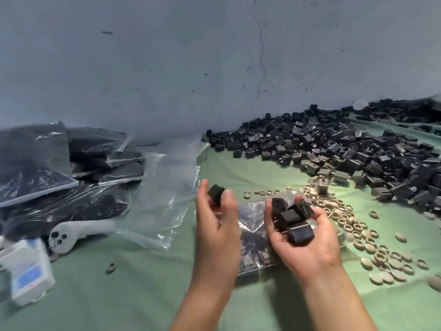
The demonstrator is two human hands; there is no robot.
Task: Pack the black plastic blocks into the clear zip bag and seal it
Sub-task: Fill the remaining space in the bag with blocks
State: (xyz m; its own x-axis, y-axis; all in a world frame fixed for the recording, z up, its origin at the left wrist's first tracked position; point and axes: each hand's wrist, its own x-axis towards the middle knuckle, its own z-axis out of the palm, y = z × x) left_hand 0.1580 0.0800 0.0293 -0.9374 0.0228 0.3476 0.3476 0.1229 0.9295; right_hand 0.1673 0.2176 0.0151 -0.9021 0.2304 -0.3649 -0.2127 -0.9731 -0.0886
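My left hand (216, 225) pinches one black block (216, 193) between thumb and fingers, raised above the green cloth. My right hand (307, 244) cups several black blocks (292, 220) in its curled palm. Between and under both hands lies a clear zip bag (253, 244), partly filled with black blocks. A big heap of loose black blocks (346, 151) spreads over the cloth at the right, up to the wall.
Filled bags of black parts (59, 168) are piled at the left, with empty clear bags (167, 187) beside them. Several tan rings and discs (353, 230) lie scattered at the right. A small scale (28, 271) and a grey plush toy (69, 232) sit at the lower left.
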